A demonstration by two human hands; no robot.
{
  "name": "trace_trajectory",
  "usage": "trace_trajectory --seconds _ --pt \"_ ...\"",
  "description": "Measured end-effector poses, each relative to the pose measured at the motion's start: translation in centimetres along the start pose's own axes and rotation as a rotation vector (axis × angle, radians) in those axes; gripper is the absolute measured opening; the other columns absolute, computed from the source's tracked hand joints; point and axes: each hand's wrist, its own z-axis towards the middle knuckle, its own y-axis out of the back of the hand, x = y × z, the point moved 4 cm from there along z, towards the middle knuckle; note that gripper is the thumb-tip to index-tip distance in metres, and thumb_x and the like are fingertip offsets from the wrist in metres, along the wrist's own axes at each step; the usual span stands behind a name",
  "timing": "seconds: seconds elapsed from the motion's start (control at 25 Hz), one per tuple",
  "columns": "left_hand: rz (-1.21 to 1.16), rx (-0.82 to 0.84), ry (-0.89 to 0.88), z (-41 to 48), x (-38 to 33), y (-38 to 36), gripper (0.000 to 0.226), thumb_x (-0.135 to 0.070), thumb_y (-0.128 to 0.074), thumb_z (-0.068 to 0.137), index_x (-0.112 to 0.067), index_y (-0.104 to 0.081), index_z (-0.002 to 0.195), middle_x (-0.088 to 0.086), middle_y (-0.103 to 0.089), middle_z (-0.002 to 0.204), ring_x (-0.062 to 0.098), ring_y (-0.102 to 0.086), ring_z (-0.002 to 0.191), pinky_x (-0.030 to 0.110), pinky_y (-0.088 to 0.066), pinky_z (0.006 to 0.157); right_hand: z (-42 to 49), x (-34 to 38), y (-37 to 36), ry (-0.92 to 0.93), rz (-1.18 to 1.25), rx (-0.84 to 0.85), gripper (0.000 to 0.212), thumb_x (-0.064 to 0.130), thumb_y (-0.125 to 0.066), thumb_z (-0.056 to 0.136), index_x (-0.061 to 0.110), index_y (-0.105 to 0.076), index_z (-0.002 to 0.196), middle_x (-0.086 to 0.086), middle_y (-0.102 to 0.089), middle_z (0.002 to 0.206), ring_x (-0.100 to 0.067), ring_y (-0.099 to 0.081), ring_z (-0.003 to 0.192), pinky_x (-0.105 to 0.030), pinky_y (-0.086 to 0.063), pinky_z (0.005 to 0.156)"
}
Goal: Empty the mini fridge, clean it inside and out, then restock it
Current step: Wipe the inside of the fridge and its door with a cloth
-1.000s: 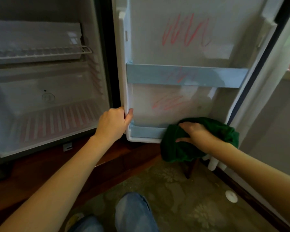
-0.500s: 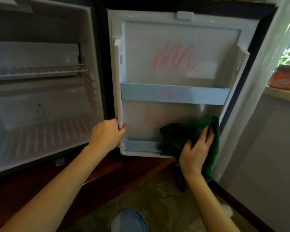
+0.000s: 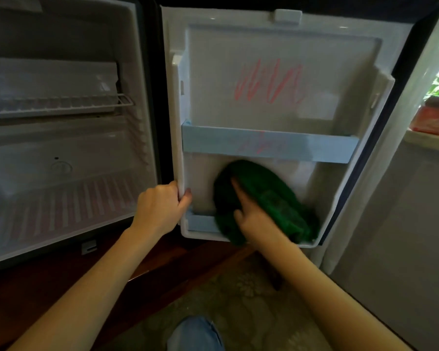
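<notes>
The mini fridge stands open and bare inside, with a wire shelf (image 3: 61,105) up in its cabinet (image 3: 61,160). Its door (image 3: 276,46) swings out to the right, and red scribbles (image 3: 269,83) mark the white inner panel and the blue shelf rail (image 3: 269,145). My left hand (image 3: 160,209) grips the door's left edge near the bottom. My right hand (image 3: 254,216) presses a green cloth (image 3: 271,196) against the lower panel, just above the bottom door shelf (image 3: 200,222). The cloth hides the panel behind it.
A dark wooden base (image 3: 48,287) runs under the fridge. A patterned rug (image 3: 238,305) covers the floor, with my jeans knee (image 3: 195,335) at the bottom. A grey wall (image 3: 403,249) and a window sill holding a red item (image 3: 433,115) stand to the right.
My right hand has carried the green cloth from the door's lower right corner up and left onto the lower panel, covering the red marks there. My left hand stays on the door edge.
</notes>
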Motion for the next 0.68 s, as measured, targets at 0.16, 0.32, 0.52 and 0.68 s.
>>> trace_trajectory --seconds 0.16,0.32,0.52,0.68 --pt "-0.005 -0.009 -0.018 0.0 -0.4 0.2 0.031 -0.034 -0.048 0.095 -0.016 -0.046 0.07 -0.001 -0.047 0.056 0.018 -0.045 0.046 0.023 -0.022 0.042 -1.3 -4.2 2.9 -0.186 -0.198 -0.291 0.074 0.019 -0.044 0.098 0.022 0.007 0.15 -0.006 0.001 0.16 -0.027 -0.013 0.144 -0.025 -0.015 0.113" --pt "-0.012 -0.011 -0.015 0.1 -0.8 0.1 0.031 -0.034 -0.048 0.096 -0.017 -0.043 0.07 -0.004 -0.043 0.056 0.012 -0.035 0.043 0.02 -0.018 0.041 1.9 -1.3 0.6 0.03 -0.091 -0.033 0.056 0.028 -0.02 0.097 0.039 0.003 0.148 -0.012 -0.012 0.158 -0.036 -0.028 0.14 -0.038 -0.027 0.112" --pt "-0.002 -0.024 0.0 0.1 -1.4 0.0 0.03 -0.033 -0.049 0.096 -0.017 -0.044 0.071 -0.002 -0.044 0.057 0.012 -0.034 0.044 0.02 -0.017 0.042 3.3 -2.2 3.0 0.169 -0.422 0.174 0.081 0.07 -0.054 0.078 0.04 -0.022 0.147 0.012 -0.031 0.148 -0.016 -0.031 0.135 -0.031 -0.02 0.112" --pt "0.0 -0.026 0.004 0.1 -1.4 0.4 0.029 -0.031 -0.05 0.096 -0.016 -0.044 0.072 -0.002 -0.044 0.06 0.008 -0.029 0.043 0.019 -0.017 0.042 2.9 -11.2 3.9 -0.037 -0.467 0.261 0.036 0.072 -0.039 0.087 0.067 -0.035 0.122 0.033 -0.043 0.128 0.005 -0.043 0.121 -0.017 -0.029 0.102"
